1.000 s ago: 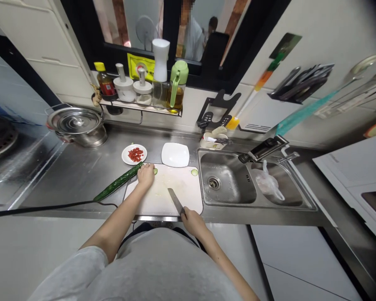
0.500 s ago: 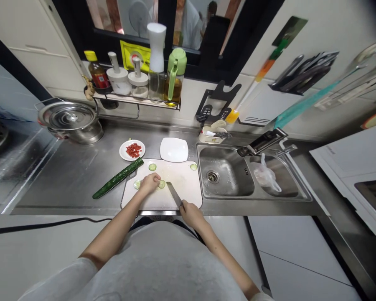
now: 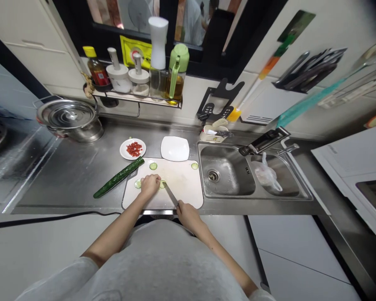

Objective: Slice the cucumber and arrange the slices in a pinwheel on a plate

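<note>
My right hand (image 3: pixel 187 213) is wrapped round the handle of a knife (image 3: pixel 171 194), whose blade tip lies at a cucumber slice (image 3: pixel 162 184) on the white cutting board (image 3: pixel 184 184). Just left of that slice, my left hand (image 3: pixel 150 184) is closed, its fingertips at the slice's edge; what they pinch, if anything, is too small to tell. Other slices lie by the left hand (image 3: pixel 138 183), at the board's top left (image 3: pixel 153 166) and at its top right (image 3: pixel 194 166). A long cucumber (image 3: pixel 118 177) rests on the counter, its upper end over the board's corner.
Behind the board are a plate (image 3: pixel 123 153) with red pieces and a white dish (image 3: pixel 175 148). A double sink (image 3: pixel 228 171) with a plastic bag (image 3: pixel 266 175) is at right. A lidded pot (image 3: pixel 72 119) stands at left, below a shelf (image 3: pixel 138 98) of bottles.
The knife has moved left, so its tip now meets the middle slice. My right hand has shifted slightly left with it. My left hand stays near the same slice.
</note>
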The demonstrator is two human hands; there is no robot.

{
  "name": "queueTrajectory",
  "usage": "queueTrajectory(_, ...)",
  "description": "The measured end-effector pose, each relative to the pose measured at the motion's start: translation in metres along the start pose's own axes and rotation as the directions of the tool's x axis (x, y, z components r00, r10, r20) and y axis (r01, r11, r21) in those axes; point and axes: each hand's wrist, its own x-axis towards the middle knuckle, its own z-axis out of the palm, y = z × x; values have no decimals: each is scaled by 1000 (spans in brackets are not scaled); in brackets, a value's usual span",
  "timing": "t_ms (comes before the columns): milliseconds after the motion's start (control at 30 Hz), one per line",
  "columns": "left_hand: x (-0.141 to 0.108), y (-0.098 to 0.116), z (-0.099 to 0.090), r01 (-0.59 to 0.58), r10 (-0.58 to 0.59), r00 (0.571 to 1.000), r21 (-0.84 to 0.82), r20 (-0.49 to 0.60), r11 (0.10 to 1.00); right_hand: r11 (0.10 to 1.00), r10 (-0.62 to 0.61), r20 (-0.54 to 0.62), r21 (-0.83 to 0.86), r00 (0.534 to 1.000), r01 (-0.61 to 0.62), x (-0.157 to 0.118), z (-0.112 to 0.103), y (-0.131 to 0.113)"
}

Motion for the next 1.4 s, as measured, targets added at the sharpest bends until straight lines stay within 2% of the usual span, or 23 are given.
queueTrajectory(433, 2, 0, -1, -3, 3, 1000, -7, 19, 1000, 1000, -4, -7, -15, 1000, 3, 9, 6, -3)
queueTrajectory(867, 6, -3, 1, -8, 8, 1000, -13, 20, 1000, 998, 52, 117, -43, 992, -47, 20, -5, -16)
queueTrajectory(1400, 6, 0, -1, 3, -3, 1000, 15, 9, 1000, 999, 18, 85, -45, 996, -14, 13, 7, -5)
